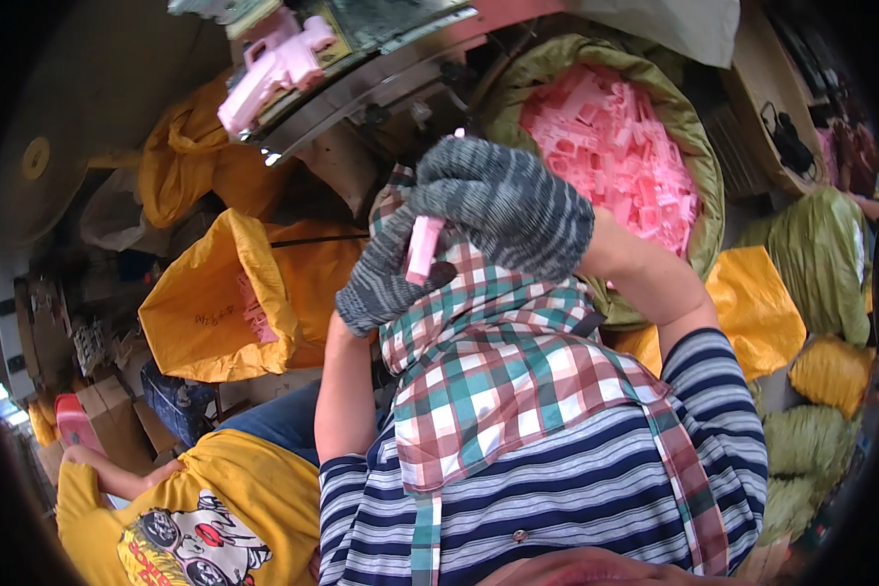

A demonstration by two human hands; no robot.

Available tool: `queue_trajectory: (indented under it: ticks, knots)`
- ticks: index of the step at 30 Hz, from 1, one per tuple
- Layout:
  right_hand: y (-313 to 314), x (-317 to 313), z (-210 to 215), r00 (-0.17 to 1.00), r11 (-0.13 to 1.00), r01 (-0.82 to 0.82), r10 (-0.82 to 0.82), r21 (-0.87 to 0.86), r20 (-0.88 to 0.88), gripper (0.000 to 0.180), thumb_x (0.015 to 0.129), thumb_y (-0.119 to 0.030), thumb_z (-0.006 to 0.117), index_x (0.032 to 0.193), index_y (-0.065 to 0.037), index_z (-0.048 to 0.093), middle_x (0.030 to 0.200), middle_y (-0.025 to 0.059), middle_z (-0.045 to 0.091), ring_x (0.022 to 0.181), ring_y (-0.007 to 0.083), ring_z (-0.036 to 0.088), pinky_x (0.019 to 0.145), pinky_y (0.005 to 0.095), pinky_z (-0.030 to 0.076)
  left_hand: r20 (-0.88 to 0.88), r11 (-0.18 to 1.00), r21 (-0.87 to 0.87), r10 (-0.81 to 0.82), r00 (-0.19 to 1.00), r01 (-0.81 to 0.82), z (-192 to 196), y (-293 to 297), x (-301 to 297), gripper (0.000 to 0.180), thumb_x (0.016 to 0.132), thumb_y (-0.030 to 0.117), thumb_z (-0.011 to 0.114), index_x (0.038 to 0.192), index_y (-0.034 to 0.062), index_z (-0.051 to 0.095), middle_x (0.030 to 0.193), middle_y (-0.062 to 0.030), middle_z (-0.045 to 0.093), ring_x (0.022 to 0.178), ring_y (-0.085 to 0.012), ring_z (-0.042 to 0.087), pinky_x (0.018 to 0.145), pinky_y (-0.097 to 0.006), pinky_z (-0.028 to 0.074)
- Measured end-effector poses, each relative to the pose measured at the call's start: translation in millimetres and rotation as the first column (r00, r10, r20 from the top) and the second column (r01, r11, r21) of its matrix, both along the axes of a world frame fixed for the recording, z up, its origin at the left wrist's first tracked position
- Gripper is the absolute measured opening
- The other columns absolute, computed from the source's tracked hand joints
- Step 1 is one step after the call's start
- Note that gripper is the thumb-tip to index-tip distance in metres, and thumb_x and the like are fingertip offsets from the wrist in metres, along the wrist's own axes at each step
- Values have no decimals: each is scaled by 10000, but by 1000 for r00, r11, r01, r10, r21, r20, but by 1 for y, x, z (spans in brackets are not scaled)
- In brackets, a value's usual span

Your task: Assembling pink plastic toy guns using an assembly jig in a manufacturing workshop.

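Both my hands wear dark grey knitted gloves and meet in front of my checked apron [518, 391]. My left hand [386, 278] is closed round a pink plastic toy gun piece [424, 246], whose lower end sticks out between thumb and fingers. Over its upper part curls my right hand [503, 200], fingers bent and closed, hiding most of the piece. A small pink tip shows above the right fingers. On the bench edge beyond lies a pink toy gun [281, 70].
A green sack [708, 186] full of pink plastic parts [615, 146] stands at the right. To the left, an open yellow bag [200, 313] holds a few pink parts. Someone in a yellow shirt [234, 488] sits close on my left. The metal-edged bench [391, 39] spans the far side.
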State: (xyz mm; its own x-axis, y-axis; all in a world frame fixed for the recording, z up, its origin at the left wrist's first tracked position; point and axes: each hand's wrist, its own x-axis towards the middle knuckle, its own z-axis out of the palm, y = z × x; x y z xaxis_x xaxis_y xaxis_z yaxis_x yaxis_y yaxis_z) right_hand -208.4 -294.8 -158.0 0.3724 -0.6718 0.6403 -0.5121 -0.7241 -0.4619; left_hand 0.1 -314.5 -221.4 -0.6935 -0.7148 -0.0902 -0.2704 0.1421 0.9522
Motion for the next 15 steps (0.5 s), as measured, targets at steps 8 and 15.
queue_trajectory:
  ticks: [8,15]
  knots:
    - [-3,-24,-3,990,980,-28,54,195,-130,357,689,19,639,1032,-30,551,1154,175,506,1094,340,486,921,393,409,177,392,-920,349,920,28,37,-18,-7,654,535,176,693,1149,42,510,868,-112,556,797,-277,540,763,-406,413]
    - [-30,-29,3,991,994,105,-104,8,-89,449,623,27,711,1039,-48,559,1128,148,546,1063,302,527,883,352,442,37,131,-991,416,909,-19,57,-63,-18,540,653,212,604,1173,90,526,937,-122,554,877,-285,532,823,-422,394]
